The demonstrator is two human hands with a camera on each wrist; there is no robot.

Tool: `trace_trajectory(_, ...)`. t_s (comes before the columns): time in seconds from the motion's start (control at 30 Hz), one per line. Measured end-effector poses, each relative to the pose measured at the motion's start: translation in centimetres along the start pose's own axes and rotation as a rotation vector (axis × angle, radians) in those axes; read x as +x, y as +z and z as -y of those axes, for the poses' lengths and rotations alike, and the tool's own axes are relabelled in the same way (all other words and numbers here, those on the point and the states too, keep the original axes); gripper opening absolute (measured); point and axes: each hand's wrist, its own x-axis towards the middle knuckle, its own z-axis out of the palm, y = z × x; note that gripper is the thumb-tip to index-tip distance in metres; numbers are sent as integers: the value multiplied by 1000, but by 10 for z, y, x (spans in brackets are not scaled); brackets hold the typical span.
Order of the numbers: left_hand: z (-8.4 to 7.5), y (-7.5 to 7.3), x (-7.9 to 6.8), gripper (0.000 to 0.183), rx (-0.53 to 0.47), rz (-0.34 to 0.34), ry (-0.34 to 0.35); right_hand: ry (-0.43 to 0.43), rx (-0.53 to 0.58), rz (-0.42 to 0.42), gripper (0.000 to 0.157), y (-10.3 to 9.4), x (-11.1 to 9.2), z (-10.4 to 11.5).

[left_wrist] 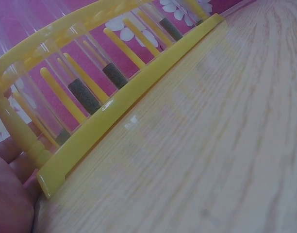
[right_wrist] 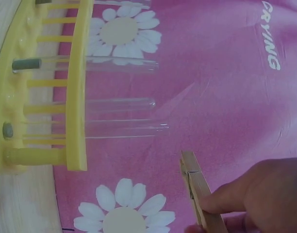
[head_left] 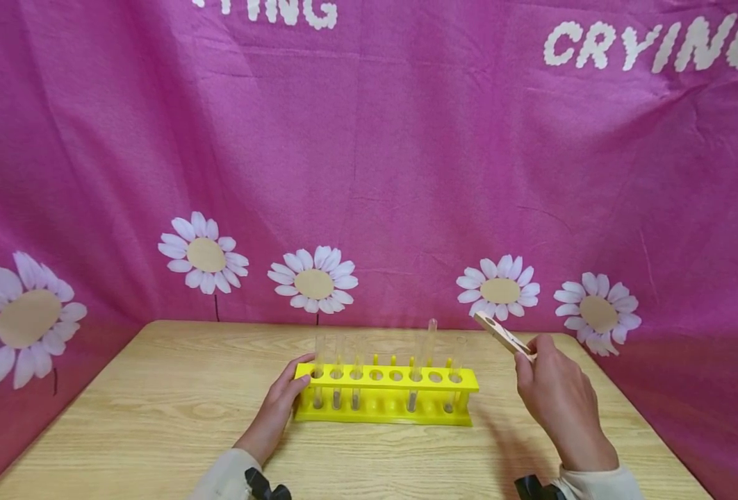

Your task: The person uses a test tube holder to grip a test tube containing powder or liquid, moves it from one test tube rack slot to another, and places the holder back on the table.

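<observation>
My left hand (head_left: 278, 401) grips the left end of a yellow test tube rack (head_left: 386, 384), thumb on the top plate and fingers behind. Several glass test tubes stand upright in the rack's holes, three at the left and two toward the right. Dark grey material (left_wrist: 84, 96) fills the bottoms of the tubes. One empty-looking tube (head_left: 432, 332) sits upside down on a rear peg. To the right of the rack and raised above the table, my right hand (head_left: 559, 403) pinches a wooden test tube clamp (head_left: 500, 333) with a wire spring. The clamp's tip points up and left, apart from the tubes.
The rack stands on a wood-grain table (head_left: 156, 396). Close behind the table's far edge hangs a pink cloth (head_left: 394, 173) with white daisies and lettering, which also runs along both sides. Bare rear pegs (head_left: 394, 360) stick up behind the rack's top plate.
</observation>
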Motion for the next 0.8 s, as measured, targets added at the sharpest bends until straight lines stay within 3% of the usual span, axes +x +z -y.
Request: trace_trajectory(0.8,2,-2,1,43,-10,5,23,-20,65,5,25,-4,10,34)
